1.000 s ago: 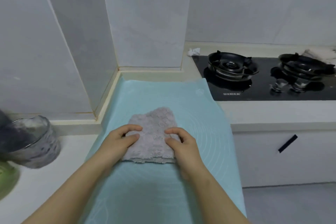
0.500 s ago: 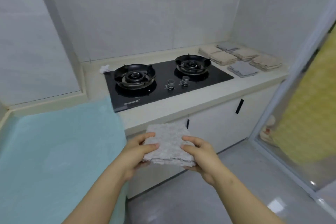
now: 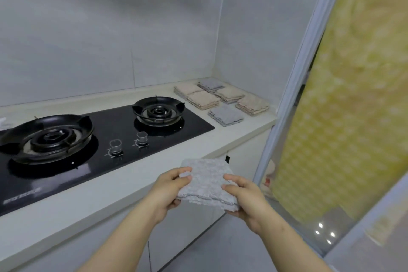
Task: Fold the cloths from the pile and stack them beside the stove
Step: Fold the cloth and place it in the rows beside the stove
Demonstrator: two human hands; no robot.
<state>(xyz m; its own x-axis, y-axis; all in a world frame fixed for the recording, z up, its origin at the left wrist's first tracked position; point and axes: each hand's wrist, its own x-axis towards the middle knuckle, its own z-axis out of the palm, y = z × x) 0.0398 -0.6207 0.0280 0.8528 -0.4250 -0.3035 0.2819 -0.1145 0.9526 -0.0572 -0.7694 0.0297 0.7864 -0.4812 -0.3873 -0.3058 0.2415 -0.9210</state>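
Both forearms are reaching forward, and the two hands are holding one folded grey cloth (image 3: pixel 207 180) flat in the air between them. The left hand (image 3: pixel 170 187) is clenching the cloth's left edge, with fingers (image 3: pixel 184 171) lying on top and others tucked beneath. The right hand (image 3: pixel 245 196) is gripping the right edge the same way, with its fingers (image 3: pixel 231 178) pressing down on top. The cloth is hanging just in front of the bench (image 3: pixel 242 137) edge, not touching it.

Beyond the fingers and to their left, the stove (image 3: pixel 106 134) is showing two burners and two knobs. Farther beyond the fingers, slightly right, six folded stacks are lying on the bench: four beige (image 3: pixel 204 100) and two grey (image 3: pixel 225 115), set close together in two rows.

A second ago the cloth was lying on a teal mat under both hands. Half a second ago it was already lifted, with the mat at the left. Now the mat is gone from view and the stacks are looming closer, while the grip is staying the same
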